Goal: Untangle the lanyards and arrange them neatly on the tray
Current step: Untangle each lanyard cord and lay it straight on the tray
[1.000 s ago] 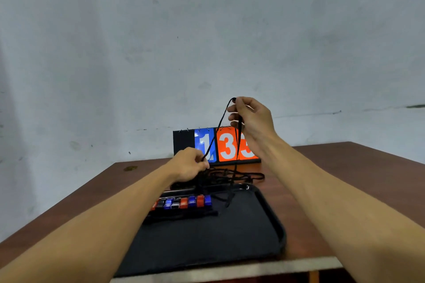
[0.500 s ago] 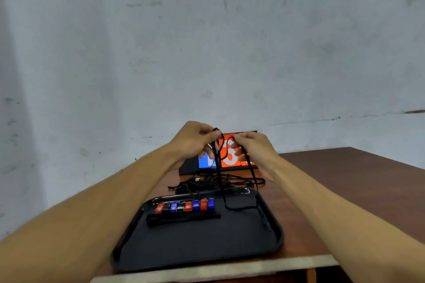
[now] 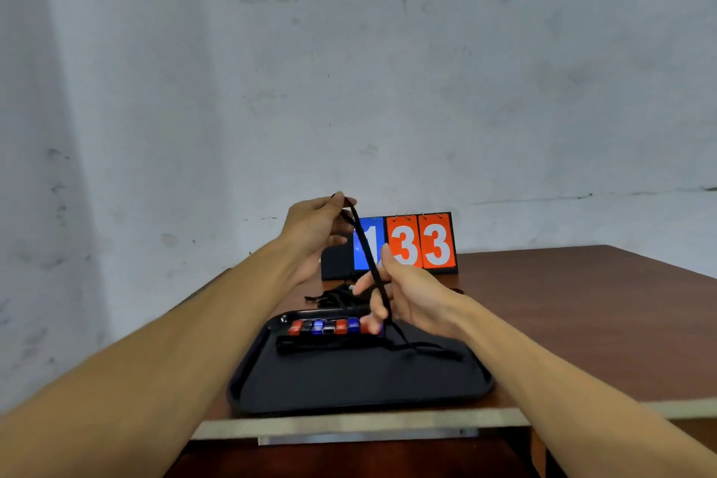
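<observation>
My left hand (image 3: 314, 229) is raised above the table's far side and pinches the top end of a black lanyard (image 3: 368, 252). The strap runs down and to the right, through the fingers of my right hand (image 3: 407, 295), and its lower end trails onto the black tray (image 3: 349, 388). A row of lanyards with red, blue and black clips (image 3: 326, 327) lies side by side at the tray's far edge. A tangled pile of black lanyards (image 3: 337, 295) sits on the table just behind the tray, partly hidden by my hands.
A flip scoreboard (image 3: 403, 243) showing 1 and 33 stands at the back of the brown wooden table (image 3: 582, 322), against a grey wall. The table's front edge runs just below the tray.
My left hand has risen with the strap's top end. My right hand has dropped lower and towards the tray, stretching the lanyard out between both hands.
</observation>
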Motion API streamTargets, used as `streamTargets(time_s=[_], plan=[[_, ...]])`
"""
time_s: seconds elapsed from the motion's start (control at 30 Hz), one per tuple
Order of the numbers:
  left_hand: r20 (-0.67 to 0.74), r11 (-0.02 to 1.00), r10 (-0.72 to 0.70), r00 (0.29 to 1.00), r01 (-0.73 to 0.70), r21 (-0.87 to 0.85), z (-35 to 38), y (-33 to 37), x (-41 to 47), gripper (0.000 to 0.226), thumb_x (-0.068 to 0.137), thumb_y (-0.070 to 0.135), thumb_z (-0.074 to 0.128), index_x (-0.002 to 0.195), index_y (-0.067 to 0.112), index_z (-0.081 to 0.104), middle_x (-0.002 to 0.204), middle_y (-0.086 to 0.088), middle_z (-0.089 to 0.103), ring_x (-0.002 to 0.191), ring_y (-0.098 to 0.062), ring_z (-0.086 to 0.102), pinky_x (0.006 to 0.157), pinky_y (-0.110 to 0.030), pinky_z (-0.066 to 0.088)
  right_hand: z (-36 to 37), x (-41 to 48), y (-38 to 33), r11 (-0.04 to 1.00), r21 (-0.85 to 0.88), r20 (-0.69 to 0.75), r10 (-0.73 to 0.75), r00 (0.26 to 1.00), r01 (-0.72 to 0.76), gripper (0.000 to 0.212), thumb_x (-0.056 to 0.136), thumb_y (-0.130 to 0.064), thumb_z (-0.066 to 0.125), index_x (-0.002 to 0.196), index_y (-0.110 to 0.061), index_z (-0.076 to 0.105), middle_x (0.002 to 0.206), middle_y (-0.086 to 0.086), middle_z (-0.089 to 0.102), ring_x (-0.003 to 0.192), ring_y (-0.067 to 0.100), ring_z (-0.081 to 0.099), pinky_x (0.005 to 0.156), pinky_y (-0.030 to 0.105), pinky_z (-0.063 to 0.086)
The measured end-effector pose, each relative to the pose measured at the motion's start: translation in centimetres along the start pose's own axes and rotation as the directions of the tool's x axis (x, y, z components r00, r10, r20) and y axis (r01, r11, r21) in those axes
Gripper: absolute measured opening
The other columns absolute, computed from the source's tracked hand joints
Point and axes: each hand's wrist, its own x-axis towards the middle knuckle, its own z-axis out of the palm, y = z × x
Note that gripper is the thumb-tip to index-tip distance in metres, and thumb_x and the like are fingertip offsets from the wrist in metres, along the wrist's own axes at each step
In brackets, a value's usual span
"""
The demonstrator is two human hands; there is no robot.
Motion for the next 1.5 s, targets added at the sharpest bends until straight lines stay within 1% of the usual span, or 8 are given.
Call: streamTargets(time_s=[0.17, 0.3, 0.47, 0.57, 0.8, 0.9, 1.07, 1.5], plan=[[-0.107, 0.893, -0.152, 0.983, 0.090, -0.440, -3.5, -1.1, -0.2, 0.025, 0.101, 0.023, 0.041, 0.086, 0.010, 0.057, 0.089, -0.010, 0.066, 0.083, -0.022, 0.068, 0.074, -0.032, 0.053, 0.9, 0.5, 1.2, 0.975, -0.221, -0.046, -0.025, 0.999, 0.014, 0.048, 0.099, -0.044, 0.036, 0.076, -0.008, 0.056, 0.048, 0.000, 0.031, 0.042, 0.012, 0.030, 0.063, 0.031, 0.050], [-0.190, 0.765, -0.241, 0.952, 0.066, -0.641, -6.9, -2.4, -0.2, 0.027, 0.103, 0.024, 0.036, 0.082, 0.011, 0.048, 0.064, -0.003, 0.050, 0.055, -0.018, 0.059, 0.058, -0.031, 0.051, 0.6, 0.8, 2.3, 0.938, -0.346, -0.103, -0.009, 0.995, -0.028, 0.044, 0.098, -0.043, 0.043, 0.067, -0.014, 0.054, 0.051, -0.002, 0.034, 0.046, 0.011, 0.031, 0.055, 0.026, 0.041], [-0.385, 0.998, -0.063, 0.921, 0.067, -0.002, -10.4, -4.6, -0.4, 0.021, 0.101, 0.025, 0.038, 0.094, 0.011, 0.052, 0.061, -0.001, 0.036, 0.045, -0.013, 0.030, 0.048, -0.028, 0.034, 0.1, 0.7, 3.5, 0.862, -0.505, -0.132, -0.020, 0.991, -0.050, 0.041, 0.096, -0.041, 0.049, 0.065, -0.015, 0.058, 0.054, -0.002, 0.038, 0.048, 0.011, 0.036, 0.054, 0.023, 0.042], [-0.374, 0.947, 0.063, 0.925, 0.062, 0.314, -11.8, -5.5, -0.6, 0.022, 0.100, 0.027, 0.040, 0.095, 0.013, 0.055, 0.068, 0.001, 0.042, 0.047, -0.014, 0.038, 0.047, -0.025, 0.032, -0.3, 0.6, 3.9, 0.815, -0.574, -0.184, -0.035, 0.982, -0.079, 0.036, 0.095, -0.037, 0.052, 0.073, -0.009, 0.058, 0.054, -0.005, 0.045, 0.044, 0.005, 0.040, 0.053, 0.021, 0.043], [-0.493, 0.814, 0.120, 0.862, 0.199, 0.545, -13.3, -7.0, -1.4, 0.031, 0.102, 0.021, 0.029, 0.109, 0.005, 0.055, 0.103, -0.006, 0.053, 0.088, -0.023, 0.049, 0.076, -0.033, 0.038, -0.9, -0.2, 5.1, 0.671, -0.725, -0.277, -0.075, 0.958, -0.157, 0.030, 0.094, -0.036, 0.053, 0.070, -0.019, 0.058, 0.062, -0.006, 0.054, 0.052, 0.004, 0.047, 0.058, 0.017, 0.039], [-0.362, 0.751, 0.095, 0.928, 0.172, 0.637, -13.0, -7.6, -2.0, 0.032, 0.101, 0.010, 0.025, 0.115, 0.002, 0.053, 0.108, -0.011, 0.055, 0.094, -0.029, 0.054, 0.078, -0.033, 0.038, -0.3, -0.2, 4.7, 0.687, -0.715, -0.286, -0.120, 0.951, -0.128, 0.031, 0.096, -0.035, 0.049, 0.077, -0.012, 0.058, 0.062, -0.004, 0.050, 0.049, 0.004, 0.042, 0.051, 0.014, 0.036], [-0.010, 0.815, 0.067, 0.998, -0.049, 0.577, -10.3, -7.9, -2.8, 0.032, 0.102, 0.012, 0.029, 0.116, 0.009, 0.058, 0.096, -0.004, 0.058, 0.063, -0.014, 0.045, 0.058, -0.025, 0.038, 2.3, 0.5, 2.8, 0.746, -0.663, -0.179, -0.067, 0.982, -0.070, 0.021, 0.101, -0.024, 0.042, 0.095, -0.014, 0.059, 0.068, 0.000, 0.054, 0.051, 0.007, 0.042, 0.046, 0.017, 0.035], [0.387, 0.710, 0.141, 0.911, -0.365, 0.602, -6.6, -8.1, -4.6, 0.051, 0.098, 0.010, 0.043, 0.143, 0.016, 0.019, 0.070, 0.002, 0.063, 0.053, 0.000, 0.050, 0.057, -0.013, 0.041, 6.2, 2.2, 0.1, 0.852, -0.520, -0.188, -0.050, 0.981, -0.056, 0.059, 0.094, -0.061, 0.033, 0.079, -0.010, 0.060, 0.047, -0.005, 0.031, 0.038, 0.006, 0.026, 0.038, 0.017, 0.025]])
